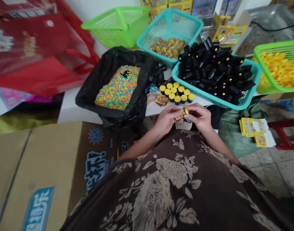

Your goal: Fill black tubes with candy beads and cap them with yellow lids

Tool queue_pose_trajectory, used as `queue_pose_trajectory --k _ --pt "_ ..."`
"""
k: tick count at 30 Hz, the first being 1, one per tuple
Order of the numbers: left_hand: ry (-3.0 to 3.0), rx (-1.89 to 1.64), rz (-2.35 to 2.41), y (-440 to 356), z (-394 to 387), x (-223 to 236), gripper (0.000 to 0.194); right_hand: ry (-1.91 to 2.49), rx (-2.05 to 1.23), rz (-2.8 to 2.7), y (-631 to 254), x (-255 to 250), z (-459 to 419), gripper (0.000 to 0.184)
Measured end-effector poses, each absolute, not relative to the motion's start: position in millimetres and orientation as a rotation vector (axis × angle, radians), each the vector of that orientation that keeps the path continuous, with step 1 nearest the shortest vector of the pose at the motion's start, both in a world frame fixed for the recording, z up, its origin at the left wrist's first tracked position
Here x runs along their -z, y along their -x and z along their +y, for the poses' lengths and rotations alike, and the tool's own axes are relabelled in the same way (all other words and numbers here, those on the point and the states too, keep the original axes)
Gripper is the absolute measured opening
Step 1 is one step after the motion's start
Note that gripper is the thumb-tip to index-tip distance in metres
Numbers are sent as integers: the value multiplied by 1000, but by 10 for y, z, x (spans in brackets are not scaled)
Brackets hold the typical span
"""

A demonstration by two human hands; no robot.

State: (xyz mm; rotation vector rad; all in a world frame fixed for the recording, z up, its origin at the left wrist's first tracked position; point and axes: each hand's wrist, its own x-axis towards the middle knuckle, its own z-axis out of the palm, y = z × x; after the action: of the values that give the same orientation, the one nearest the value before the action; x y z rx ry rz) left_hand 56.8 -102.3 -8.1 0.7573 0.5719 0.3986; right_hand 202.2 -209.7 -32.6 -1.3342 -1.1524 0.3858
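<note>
My left hand (165,119) and my right hand (197,117) meet at the table's front edge, both pinching a small yellow-and-black tube (182,114). Its printed label is partly hidden by my fingers. Just beyond my hands, a cluster of upright black tubes with yellow caps (177,92) stands on the white table (72,110). A teal basket (245,92) heaped with black tubes sits to the right of that cluster. Left of my hands, a black plastic bag (134,96) holds many multicoloured candy beads (118,88).
A teal basket (192,27) holds yellow-capped tubes at the back. A green basket (269,54) holds yellow rings at the right. A lime basket (118,27), a red bag (41,54), a cardboard box (41,170), yellow printed cards (254,131) and a red stool (282,131) surround the table.
</note>
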Motion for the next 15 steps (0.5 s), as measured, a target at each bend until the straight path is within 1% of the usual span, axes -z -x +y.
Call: queue_pose_trajectory --k 6,10,15 --pt "-727 -370 542 -561 -1000 106 26 1341 -359 -1265 -1985 320 -2066 32" --pt "-674 -323 577 -553 -979 109 27 1390 -371 -1273 -1960 322 -2049 27" --pt "-681 -356 606 -549 -986 127 23 1426 -339 -1313 -1943 314 -2043 32"
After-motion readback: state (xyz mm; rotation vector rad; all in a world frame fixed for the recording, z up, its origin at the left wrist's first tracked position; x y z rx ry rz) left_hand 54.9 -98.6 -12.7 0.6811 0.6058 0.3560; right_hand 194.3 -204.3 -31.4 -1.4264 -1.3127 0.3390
